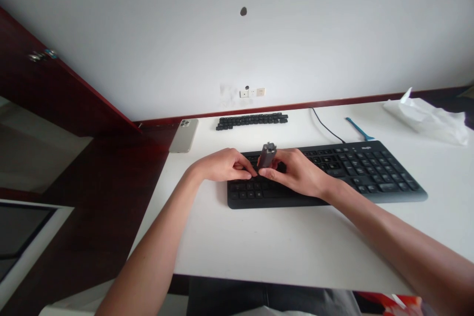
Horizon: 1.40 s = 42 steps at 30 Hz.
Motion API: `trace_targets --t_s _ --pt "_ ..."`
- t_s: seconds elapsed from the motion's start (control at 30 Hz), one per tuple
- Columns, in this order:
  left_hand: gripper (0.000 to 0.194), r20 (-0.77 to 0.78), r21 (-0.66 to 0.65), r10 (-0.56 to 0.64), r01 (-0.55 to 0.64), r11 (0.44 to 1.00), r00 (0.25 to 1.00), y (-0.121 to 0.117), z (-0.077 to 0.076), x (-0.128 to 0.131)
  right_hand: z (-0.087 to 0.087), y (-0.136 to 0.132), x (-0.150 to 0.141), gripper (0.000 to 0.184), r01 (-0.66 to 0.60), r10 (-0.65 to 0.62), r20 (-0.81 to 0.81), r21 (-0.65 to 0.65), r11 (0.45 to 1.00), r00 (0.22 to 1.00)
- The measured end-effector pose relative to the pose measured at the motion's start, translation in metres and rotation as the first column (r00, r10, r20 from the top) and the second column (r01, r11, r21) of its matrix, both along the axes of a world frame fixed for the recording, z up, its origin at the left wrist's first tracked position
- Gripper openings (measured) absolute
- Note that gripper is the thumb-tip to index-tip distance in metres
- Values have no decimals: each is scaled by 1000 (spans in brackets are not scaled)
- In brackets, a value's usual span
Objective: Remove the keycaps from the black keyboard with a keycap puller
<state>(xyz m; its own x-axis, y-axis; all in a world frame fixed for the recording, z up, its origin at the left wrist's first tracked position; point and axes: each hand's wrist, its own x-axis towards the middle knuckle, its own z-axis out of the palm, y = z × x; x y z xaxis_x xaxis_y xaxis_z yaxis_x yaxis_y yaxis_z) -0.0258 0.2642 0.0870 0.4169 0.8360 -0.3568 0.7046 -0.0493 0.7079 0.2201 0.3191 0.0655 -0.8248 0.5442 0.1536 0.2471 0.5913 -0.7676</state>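
A black keyboard point(296, 200) lies on the white table, with bare spots where keycaps are off in its middle and upper part. My right hand point(296, 173) is wrapped round a dark grey stubby tool point(267, 156) with a notched top end, held upright over the left half of the keyboard. The tool's lower end is hidden by my fingers. Beside it, my left hand point(225, 164) is closed, thumb and fingers together at the keys close to the right fingertips. What it pinches, if anything, cannot be made out.
Loose black keycaps point(252, 120) stand in rows at the table's back. A phone point(184, 136) lies at the left edge. Right of the keyboard's cable point(326, 126) are a blue brush-like tool point(359, 128) and a white plastic bag point(427, 119). A wall rises behind the table.
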Motion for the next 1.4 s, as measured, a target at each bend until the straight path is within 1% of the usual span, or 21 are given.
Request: trace_targets --t_s 0.1,0.17,0.3,0.37,0.47,0.6,0.7,0.8,0.87,0.93,1.0,1.03,1.1,1.23,1.4 --pt "24 16 -3 12 -11 1000 1000 0 -1 1 3 0 -1 22 2 -2 -5 18 1000 1000" --pt "25 29 -11 16 -15 1000 999 -1 -1 1 2 0 -1 18 9 -9 -8 12 1000 1000" --pt "26 30 -13 20 -20 1000 999 -1 -1 2 1 2 0 20 19 -19 13 -25 999 1000" --pt "25 23 0 18 -18 1000 1000 -1 -2 2 3 1 0 19 21 -20 17 -22 1000 1000" --pt "25 12 20 7 -7 1000 1000 -1 -3 2 7 -1 0 19 15 -15 21 25 1000 1000" --pt "24 -4 29 1 0 1000 1000 -1 -2 2 11 -5 0 27 -16 10 78 73 997 997" --pt "25 -12 20 -3 4 1000 1000 -1 0 2 12 -7 1 32 -23 11 110 109 994 994" --pt "24 -18 15 -4 5 1000 1000 -1 1 2 11 -12 1 32 -30 9 123 171 985 992" --pt "22 -21 20 -9 9 1000 1000 -1 1 3 9 -18 0 30 -72 42 118 261 963 992" --pt "18 -35 32 -21 22 999 999 -1 1 4 4 -24 -2 28 -129 97 103 380 916 990" --pt "14 -54 47 -32 34 998 998 -2 1 5 -2 -29 -4 26 -173 146 93 471 865 985" --pt "13 -60 53 -35 38 998 998 -2 1 5 -5 -31 -5 24 -184 162 88 496 849 983" --pt "11 -61 59 -33 37 998 998 -2 1 6 -10 -32 -6 23 -193 182 72 512 837 981" --pt "12 -39 74 -6 9 997 999 -3 0 6 -14 -31 -7 20 -166 175 29 491 855 984" --pt "19 3 119 19 -19 993 1000 -3 -1 8 -15 -30 -8 16 -116 104 51 395 911 993"
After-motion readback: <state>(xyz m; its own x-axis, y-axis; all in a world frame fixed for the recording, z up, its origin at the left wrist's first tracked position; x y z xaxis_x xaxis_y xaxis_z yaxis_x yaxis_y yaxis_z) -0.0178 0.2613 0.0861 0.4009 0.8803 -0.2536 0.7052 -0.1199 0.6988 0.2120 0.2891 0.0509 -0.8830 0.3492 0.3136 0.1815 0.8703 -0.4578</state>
